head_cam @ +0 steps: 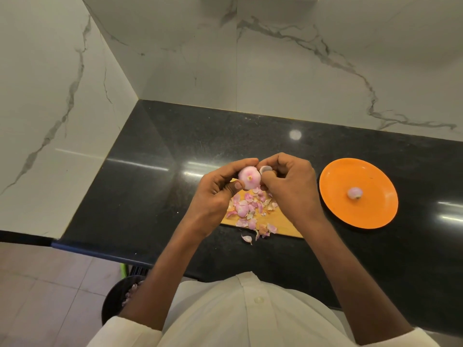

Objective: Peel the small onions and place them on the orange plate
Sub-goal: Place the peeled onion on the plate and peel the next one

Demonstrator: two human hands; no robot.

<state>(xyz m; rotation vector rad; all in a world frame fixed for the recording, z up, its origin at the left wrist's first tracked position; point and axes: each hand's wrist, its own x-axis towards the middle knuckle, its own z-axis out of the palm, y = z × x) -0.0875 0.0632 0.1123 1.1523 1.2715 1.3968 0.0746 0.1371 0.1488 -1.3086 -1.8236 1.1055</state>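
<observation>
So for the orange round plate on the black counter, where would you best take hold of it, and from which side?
Grip the orange round plate by its raised rim, coming from its left edge or the near edge, which are bare. It lies flat on the black counter, so fingers must pinch the lip. Keep it level: one small peeled onion sits loose at its middle.

I count two hands, my left hand point(215, 194) and my right hand point(288, 186), meeting at the centre of the frame around one small onion point(248, 179). One more onion point(354, 193) sits on the single orange plate point(375, 216) at the right, and one onion point(242, 209) lies among the peels on the one wooden board point(283, 222) below my hands. The loose peels point(253, 216) are too many and too overlapped to count, and there is one black counter point(150, 184).
</observation>
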